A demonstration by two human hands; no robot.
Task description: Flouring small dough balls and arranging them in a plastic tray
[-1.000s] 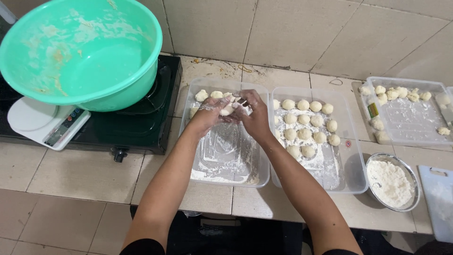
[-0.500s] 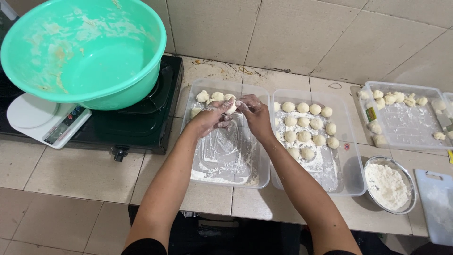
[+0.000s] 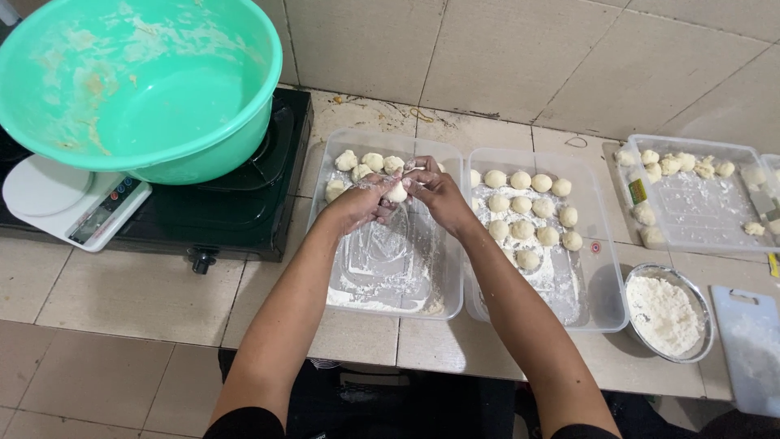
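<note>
Head view: beige tiled floor [image 3: 122, 325]

Scale display [image 3: 104, 213] (dark strip, left).

Count from where I stand:
- clear plastic trays, three: left [image 3: 345, 293], middle [image 3: 605, 301], far right [image 3: 699, 240];
- dough balls: five lying in the left tray [image 3: 372, 161], one in my fingers [image 3: 396, 193], about thirteen in the middle tray [image 3: 520, 229];
- one green basin [image 3: 138, 81], upper left;
- one kitchen scale [image 3: 65, 203];
- one flour bowl [image 3: 666, 313], lower right.
</note>
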